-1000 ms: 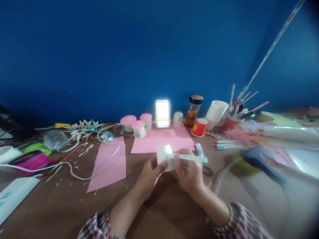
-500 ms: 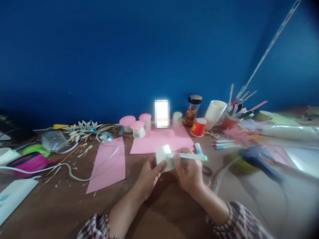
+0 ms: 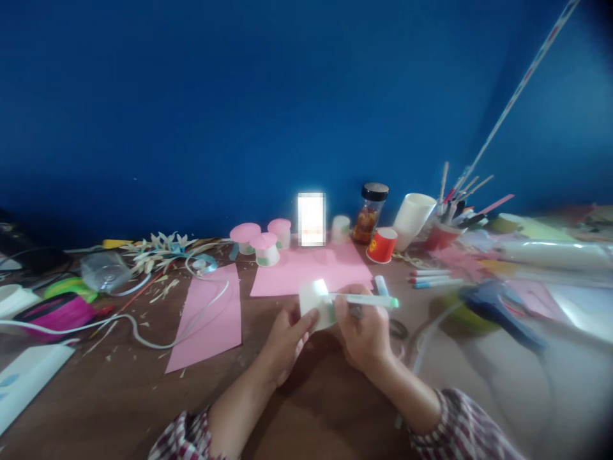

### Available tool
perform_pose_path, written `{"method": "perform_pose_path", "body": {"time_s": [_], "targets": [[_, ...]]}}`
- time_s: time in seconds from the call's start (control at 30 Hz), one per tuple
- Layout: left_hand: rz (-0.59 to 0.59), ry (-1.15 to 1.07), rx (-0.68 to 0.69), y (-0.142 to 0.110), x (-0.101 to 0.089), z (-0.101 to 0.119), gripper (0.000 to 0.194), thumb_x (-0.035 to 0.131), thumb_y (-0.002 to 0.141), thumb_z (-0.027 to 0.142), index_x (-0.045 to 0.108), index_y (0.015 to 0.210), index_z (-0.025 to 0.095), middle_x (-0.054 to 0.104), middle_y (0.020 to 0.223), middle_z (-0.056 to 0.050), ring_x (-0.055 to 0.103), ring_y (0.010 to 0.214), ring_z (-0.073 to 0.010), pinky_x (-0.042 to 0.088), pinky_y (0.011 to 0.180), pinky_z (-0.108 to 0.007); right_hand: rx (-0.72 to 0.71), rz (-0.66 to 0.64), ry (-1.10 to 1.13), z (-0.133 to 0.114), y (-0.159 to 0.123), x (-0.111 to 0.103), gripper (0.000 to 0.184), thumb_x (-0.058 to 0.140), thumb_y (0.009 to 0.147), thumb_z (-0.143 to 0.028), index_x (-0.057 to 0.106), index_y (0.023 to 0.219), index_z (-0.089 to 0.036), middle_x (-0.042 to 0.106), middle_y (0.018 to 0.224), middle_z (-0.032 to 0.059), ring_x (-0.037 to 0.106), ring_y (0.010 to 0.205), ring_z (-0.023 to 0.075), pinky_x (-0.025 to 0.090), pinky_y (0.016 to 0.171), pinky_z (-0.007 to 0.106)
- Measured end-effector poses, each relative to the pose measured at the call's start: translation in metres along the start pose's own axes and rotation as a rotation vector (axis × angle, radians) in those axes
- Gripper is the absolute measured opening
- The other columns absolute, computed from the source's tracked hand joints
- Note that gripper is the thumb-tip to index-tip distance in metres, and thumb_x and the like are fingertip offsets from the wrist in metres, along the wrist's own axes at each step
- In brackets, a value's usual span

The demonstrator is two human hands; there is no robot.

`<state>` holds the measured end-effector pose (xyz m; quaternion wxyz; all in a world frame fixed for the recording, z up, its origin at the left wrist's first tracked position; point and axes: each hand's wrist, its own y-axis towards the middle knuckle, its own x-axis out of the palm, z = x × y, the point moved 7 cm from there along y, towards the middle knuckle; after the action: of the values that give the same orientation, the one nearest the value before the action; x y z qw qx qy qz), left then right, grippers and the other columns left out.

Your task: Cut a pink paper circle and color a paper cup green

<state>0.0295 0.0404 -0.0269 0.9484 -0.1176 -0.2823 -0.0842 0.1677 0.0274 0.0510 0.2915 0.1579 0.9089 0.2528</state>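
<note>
My left hand [image 3: 290, 332] is closed around a small white paper cup [image 3: 313, 301], its thumb across the side. A green patch shows on the cup's right. In my right hand [image 3: 366, 332] is a white marker with a green end [image 3: 368, 299], its tip side at the cup's wall. Behind them lies a sheet of pink paper [image 3: 311, 271]. Small white cups topped with pink paper discs [image 3: 265, 241] stand at its left end, and a plain white cup [image 3: 341, 229] stands at the back right.
A glue gun [image 3: 500, 313] lies right, by several markers [image 3: 435, 278]. A red cup [image 3: 382, 245], a lidded jar [image 3: 371, 214] and a tall white cup [image 3: 414, 220] stand at the back. On the left, a white cable [image 3: 143, 338] crosses another pink sheet [image 3: 211, 313] near a magenta tape roll [image 3: 57, 313].
</note>
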Motion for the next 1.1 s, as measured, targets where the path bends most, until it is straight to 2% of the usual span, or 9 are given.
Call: {"method": "perform_pose_path", "body": {"time_s": [0.17, 0.43, 0.6, 0.83, 1.1], "targets": [[-0.004, -0.025, -0.024, -0.0015, 0.0028, 0.0017, 0.035, 0.071, 0.076, 0.028, 0.062, 0.108, 0.016, 0.067, 0.115, -0.012, 0.060, 0.110, -0.0253, 0.038, 0.101, -0.041, 0.010, 0.047, 0.056, -0.0012, -0.0013, -0.0029, 0.013, 0.052, 0.087, -0.028, 0.059, 0.081, -0.017, 0.061, 0.064, 0.0000, 0.056, 0.052, 0.0127, 0.045, 0.050, 0.022], [-0.031, -0.012, 0.004, -0.0002, 0.0048, 0.0013, 0.036, 0.074, 0.073, 0.028, 0.064, 0.105, 0.015, 0.069, 0.108, -0.013, 0.063, 0.103, -0.0271, 0.042, 0.096, -0.041, -0.019, 0.020, 0.022, -0.0022, -0.0039, 0.0008, 0.012, 0.053, 0.086, -0.028, 0.059, 0.084, -0.018, 0.066, 0.073, 0.0030, 0.062, 0.059, 0.0152, 0.049, 0.055, 0.024], [-0.021, -0.013, -0.008, -0.0004, 0.0049, 0.0018, 0.038, 0.075, 0.071, 0.029, 0.064, 0.105, 0.015, 0.069, 0.107, -0.012, 0.063, 0.103, -0.0276, 0.043, 0.095, -0.041, -0.023, 0.023, 0.022, -0.0018, -0.0029, 0.0006, 0.011, 0.052, 0.087, -0.028, 0.059, 0.084, -0.019, 0.066, 0.073, 0.0029, 0.062, 0.060, 0.0152, 0.049, 0.056, 0.024], [-0.031, -0.003, -0.008, 0.0003, 0.0042, 0.0010, 0.034, 0.072, 0.076, 0.026, 0.062, 0.106, 0.015, 0.069, 0.108, -0.012, 0.062, 0.104, -0.0259, 0.043, 0.095, -0.040, -0.024, 0.019, 0.012, -0.0022, -0.0024, 0.0012, 0.012, 0.052, 0.086, -0.028, 0.059, 0.083, -0.018, 0.065, 0.071, 0.0023, 0.061, 0.059, 0.0152, 0.048, 0.056, 0.024], [0.002, -0.020, -0.017, -0.0008, 0.0036, 0.0015, 0.038, 0.075, 0.072, 0.027, 0.062, 0.106, 0.015, 0.069, 0.108, -0.012, 0.063, 0.102, -0.0265, 0.043, 0.094, -0.040, -0.012, -0.013, 0.005, -0.0023, -0.0030, 0.0016, 0.013, 0.051, 0.087, -0.029, 0.058, 0.083, -0.019, 0.065, 0.071, 0.0022, 0.060, 0.057, 0.0144, 0.048, 0.054, 0.023]]}}
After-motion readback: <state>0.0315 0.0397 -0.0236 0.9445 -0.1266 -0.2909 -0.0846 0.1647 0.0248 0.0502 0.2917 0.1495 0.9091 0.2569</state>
